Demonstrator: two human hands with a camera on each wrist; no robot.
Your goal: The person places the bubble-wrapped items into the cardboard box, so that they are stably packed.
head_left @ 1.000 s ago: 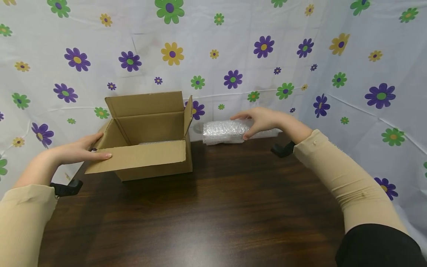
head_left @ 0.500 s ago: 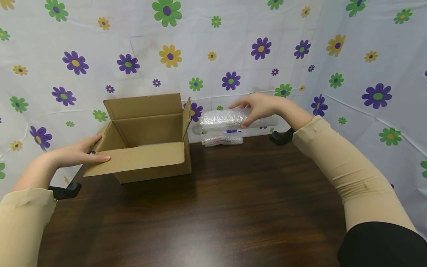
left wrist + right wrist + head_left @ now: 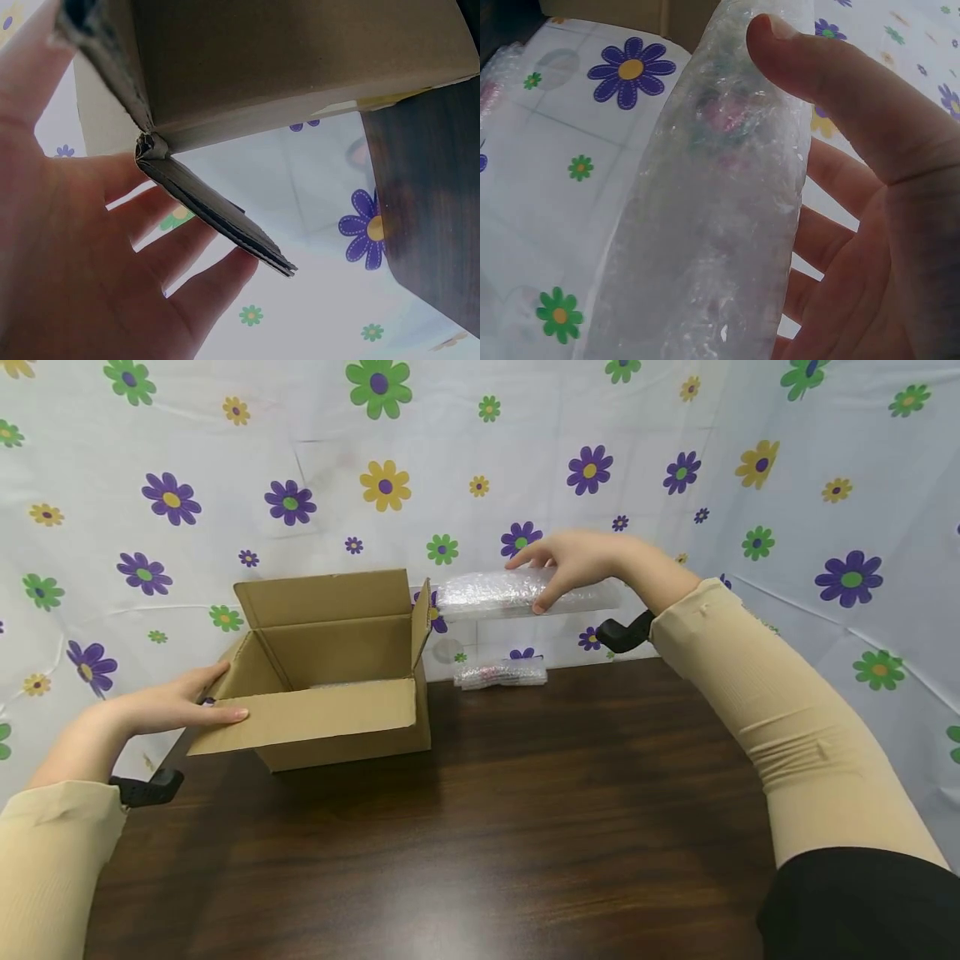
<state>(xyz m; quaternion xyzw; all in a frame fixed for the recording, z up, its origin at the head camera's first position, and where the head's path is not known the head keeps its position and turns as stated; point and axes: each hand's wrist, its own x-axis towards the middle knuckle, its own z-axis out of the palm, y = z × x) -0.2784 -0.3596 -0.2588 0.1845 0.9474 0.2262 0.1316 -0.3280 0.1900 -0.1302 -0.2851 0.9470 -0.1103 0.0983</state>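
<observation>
My right hand (image 3: 581,564) grips a long bubble-wrapped package (image 3: 487,595) from above, thumb on the near side and fingers on the far side. The package hangs above the table, its left end beside the box's right flap. In the right wrist view, pink and green patches show through the bubble wrap (image 3: 705,225); what is inside is hidden. My left hand (image 3: 168,706) holds the open cardboard box (image 3: 345,652) at its left side, thumb over the front flap (image 3: 315,714). The left wrist view shows those fingers behind a cardboard flap (image 3: 217,210).
A smaller bubble-wrapped bundle (image 3: 501,673) with a reddish patch lies at the table's back edge, right of the box. The dark wooden table (image 3: 525,810) reaches back to a white curtain (image 3: 450,460) with flowers. Bubble wrap shows low inside the box.
My right hand has lifted the long package off the back of the table and moved it slightly left, uncovering the smaller bundle. My left hand stays on the box.
</observation>
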